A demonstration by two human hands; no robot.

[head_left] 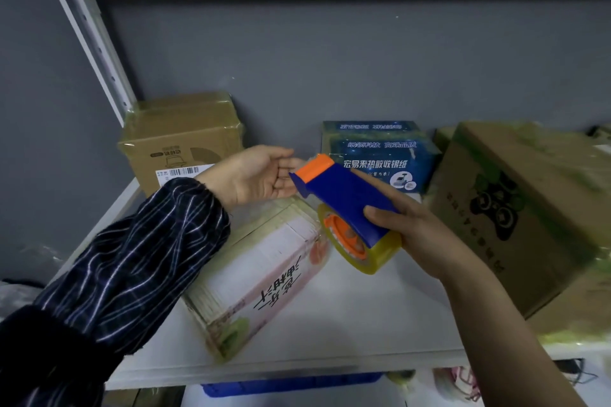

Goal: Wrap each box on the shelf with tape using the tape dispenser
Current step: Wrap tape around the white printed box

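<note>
Right hand (425, 241) curled round tape dispenser (344, 196) | left hand (254, 175) fingers straight | pink box (264, 277), 6 o'clock, likely unfinished | blue box (383, 158), 1 o'clock, looks wrapped

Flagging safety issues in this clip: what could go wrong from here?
1. The open left hand sits right beside the orange cutter end of the tape dispenser gripped by the right hand; a pull might nick the fingers.
2. The pink box lies askew, one corner near the front edge of the shelf, and neither hand holds it; taping pressure might push it off.
</note>
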